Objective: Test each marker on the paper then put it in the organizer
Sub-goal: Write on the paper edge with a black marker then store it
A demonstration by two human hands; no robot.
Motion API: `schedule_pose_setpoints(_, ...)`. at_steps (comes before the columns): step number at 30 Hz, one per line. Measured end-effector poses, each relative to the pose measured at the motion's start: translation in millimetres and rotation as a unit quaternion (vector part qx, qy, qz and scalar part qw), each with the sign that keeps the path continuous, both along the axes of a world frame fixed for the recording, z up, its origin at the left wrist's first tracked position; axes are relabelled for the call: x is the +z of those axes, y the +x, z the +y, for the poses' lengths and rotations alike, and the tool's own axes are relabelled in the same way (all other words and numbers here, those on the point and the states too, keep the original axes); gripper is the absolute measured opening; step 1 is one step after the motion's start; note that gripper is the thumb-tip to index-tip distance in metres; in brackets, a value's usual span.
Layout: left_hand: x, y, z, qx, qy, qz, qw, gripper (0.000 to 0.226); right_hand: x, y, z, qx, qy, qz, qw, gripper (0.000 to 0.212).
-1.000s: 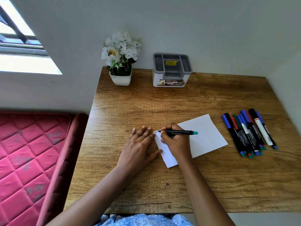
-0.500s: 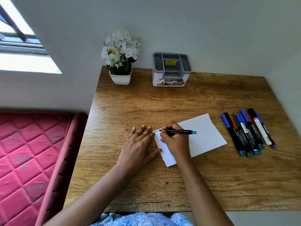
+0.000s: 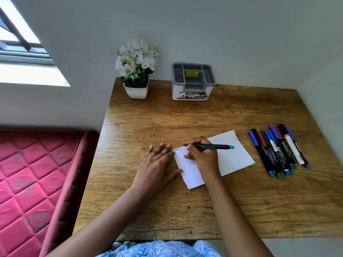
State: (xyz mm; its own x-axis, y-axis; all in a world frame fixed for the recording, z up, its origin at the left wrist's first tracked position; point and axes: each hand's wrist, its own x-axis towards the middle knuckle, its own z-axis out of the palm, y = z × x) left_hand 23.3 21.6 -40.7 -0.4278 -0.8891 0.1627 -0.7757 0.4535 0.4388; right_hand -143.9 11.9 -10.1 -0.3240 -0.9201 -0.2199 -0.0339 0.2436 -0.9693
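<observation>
- your right hand (image 3: 203, 155) grips the marker (image 3: 211, 146), fingers curled round its front end, teal end pointing right.
- the marker lies nearly level over the paper (image 3: 235, 154), its tip at the far left corner, just beside a short scribble (image 3: 176, 149).
- your left hand (image 3: 157, 164) lies flat on the table (image 3: 185, 117), fingers straight and holding nothing; its fingertips and thumb touch the paper's left edge.
- the paper lies on the table in front of you, partly under your right hand.
- the other markers (image 3: 278, 151) lie bunched side by side on the table, right of the paper and apart from it.
- the organizer (image 3: 193, 81) stands at the far edge by the wall, well apart from the paper; no marker shows in its compartments.
- a flower pot (image 3: 136, 89) stands left of the organizer.
- a pink mattress (image 3: 27, 173) lies left of the table.
</observation>
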Motion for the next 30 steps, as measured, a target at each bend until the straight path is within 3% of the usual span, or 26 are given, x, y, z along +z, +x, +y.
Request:
schedule_pose_setpoints(9, 8, 40, -14, -0.069, -0.018, 0.019, 0.997, 0.058, 17, -5, -6, -0.012, 0.05, -0.12, 0.991, 0.012)
schedule_pose_setpoints(15, 11, 57, -20, -0.108, -0.019, 0.017, 0.994, 0.029, 30, -10, 8, 0.008, -0.003, -0.118, 0.993, 0.011)
schedule_pose_setpoints(19, 16, 53, -20, -0.11, -0.052, 0.0, 0.993, 0.028, 40, -8, 23, 0.021, -0.017, -0.09, 0.996, 0.011)
schedule_pose_setpoints(21, 25, 47, -15, -0.05, -0.061, 0.058, 0.995, 0.025, 46, -5, 30, 0.035, -0.026, -0.09, 0.995, 0.015)
schedule_pose_setpoints(22, 34, 40, -11, 0.01, -0.035, 0.128, 0.991, 0.021, 49, -3, 33, 0.041, -0.033, -0.089, 0.995, 0.018)
schedule_pose_setpoints(23, 45, 33, -8, 0.081, 0.026, 0.229, 0.97, 0.017, 53, -1, 35, 0.044, -0.041, -0.085, 0.995, 0.02)
schedule_pose_setpoints(24, 55, 25, -6, 0.142, 0.124, 0.353, 0.916, 0.015, 58, 1, 36, 0.045, -0.05, -0.077, 0.995, 0.021)
schedule_pose_setpoints(26, 73, 12, -9, 0.204, 0.318, 0.568, 0.731, 0.02, 67, 6, 37, 0.046, -0.078, -0.05, 0.995, 0.014)
schedule_pose_setpoints(28, 83, 5, -15, 0.224, 0.395, 0.672, 0.585, 0.03, 74, 11, 38, 0.051, -0.105, -0.022, 0.993, 0.007)
schedule_pose_setpoints(30, 91, 1, -19, 0.223, 0.412, 0.726, 0.503, 0.032, 81, 16, 38, 0.068, -0.133, 0.007, 0.989, 0.01)
